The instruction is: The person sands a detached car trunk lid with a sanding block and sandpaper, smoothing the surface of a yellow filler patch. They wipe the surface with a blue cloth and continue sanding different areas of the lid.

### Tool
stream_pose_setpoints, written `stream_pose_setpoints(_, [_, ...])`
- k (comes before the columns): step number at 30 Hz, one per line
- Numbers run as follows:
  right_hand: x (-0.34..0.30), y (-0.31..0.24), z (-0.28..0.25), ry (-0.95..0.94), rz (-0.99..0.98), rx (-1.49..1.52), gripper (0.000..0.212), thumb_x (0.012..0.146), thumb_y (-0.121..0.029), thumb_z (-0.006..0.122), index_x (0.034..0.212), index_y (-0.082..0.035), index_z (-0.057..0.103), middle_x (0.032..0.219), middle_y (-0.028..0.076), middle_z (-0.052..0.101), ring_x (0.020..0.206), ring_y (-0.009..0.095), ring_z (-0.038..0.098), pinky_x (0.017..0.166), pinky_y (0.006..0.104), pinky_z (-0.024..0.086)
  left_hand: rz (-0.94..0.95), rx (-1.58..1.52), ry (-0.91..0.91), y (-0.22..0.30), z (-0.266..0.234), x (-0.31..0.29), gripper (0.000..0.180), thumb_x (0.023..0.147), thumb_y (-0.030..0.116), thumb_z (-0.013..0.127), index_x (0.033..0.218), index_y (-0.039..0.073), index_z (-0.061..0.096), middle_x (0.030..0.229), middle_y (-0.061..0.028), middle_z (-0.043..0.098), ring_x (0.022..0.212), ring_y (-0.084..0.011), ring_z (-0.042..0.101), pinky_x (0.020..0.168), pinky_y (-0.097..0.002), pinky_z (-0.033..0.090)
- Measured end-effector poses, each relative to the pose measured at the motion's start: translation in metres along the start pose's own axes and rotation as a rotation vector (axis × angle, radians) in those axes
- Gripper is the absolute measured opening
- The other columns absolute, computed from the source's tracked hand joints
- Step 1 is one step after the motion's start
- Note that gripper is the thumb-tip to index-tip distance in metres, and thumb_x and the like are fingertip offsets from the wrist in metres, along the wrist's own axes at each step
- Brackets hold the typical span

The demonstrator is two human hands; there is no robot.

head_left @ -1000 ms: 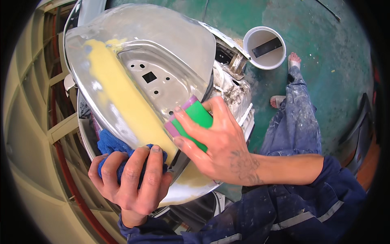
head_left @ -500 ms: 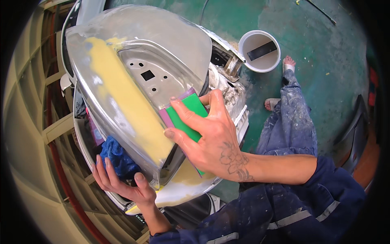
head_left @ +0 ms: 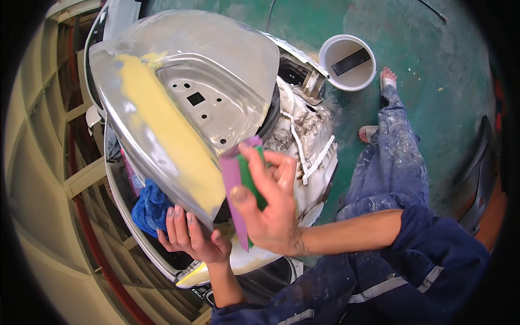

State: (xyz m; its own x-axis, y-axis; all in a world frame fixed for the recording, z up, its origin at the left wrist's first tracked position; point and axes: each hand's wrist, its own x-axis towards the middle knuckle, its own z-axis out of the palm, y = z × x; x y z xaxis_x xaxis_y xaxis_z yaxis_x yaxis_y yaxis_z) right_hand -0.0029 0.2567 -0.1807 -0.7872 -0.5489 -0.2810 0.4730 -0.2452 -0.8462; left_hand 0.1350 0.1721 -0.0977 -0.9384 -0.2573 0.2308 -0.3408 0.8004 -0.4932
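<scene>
My right hand (head_left: 273, 200) grips a green sanding block (head_left: 249, 176) with purple sandpaper (head_left: 234, 189) wrapped round it, tilted on edge by the near end of the car's tailgate (head_left: 227, 40). Yellow body filler (head_left: 162, 130) runs in a long band across that bare grey metal panel. Fingers apart, my left hand (head_left: 197, 235) rests at the tailgate's lower edge with nothing in it. Beside its fingertips lies a crumpled blue cloth (head_left: 149, 208). Whether the sandpaper touches the panel I cannot tell.
A white bucket (head_left: 346, 84) of cloudy water with a dark bar across it stands on the green floor (head_left: 433, 59). The car's exposed body corner (head_left: 311, 151) has rough, dirty edges. Beige metal beams (head_left: 86, 176) line the left. A dark trim part (head_left: 479, 173) leans at right.
My right hand has turned the sanding block on edge, showing more purple sandpaper, and drawn it slightly nearer. My left hand has shifted right, from over the blue cloth to the panel's edge.
</scene>
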Motion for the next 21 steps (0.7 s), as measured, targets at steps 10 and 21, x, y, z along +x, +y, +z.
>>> stream_pose_setpoints(10, [-0.005, 0.006, 0.032, 0.192, -0.078, 0.025, 0.076, 0.111, -0.049, 0.048, 0.157, 0.011, 0.038, 0.139, 0.024, 0.04, 0.126, 0.031, 0.04, 0.113, 0.045, 0.031, -0.096, -0.176, 0.085, 0.001, 0.002, 0.003, 0.039, 0.112, 0.022, 0.038, 0.135, 0.0, 0.061, 0.136, -0.0203, 0.068, 0.133, -0.0379, 0.059, 0.125, -0.0538, 0.023])
stream_pose_setpoints(21, [-0.022, 0.015, 0.044, 0.204, -0.321, 0.035, 0.068, 0.111, -0.045, 0.052, 0.157, 0.004, 0.041, 0.145, 0.03, 0.037, 0.13, 0.04, 0.04, 0.112, 0.0492, 0.035, -0.083, -0.105, 0.158, -0.026, -0.017, -0.013, 0.044, 0.115, 0.028, 0.043, 0.146, -0.001, 0.052, 0.15, -0.0269, 0.054, 0.143, -0.046, 0.046, 0.12, -0.059, 0.034])
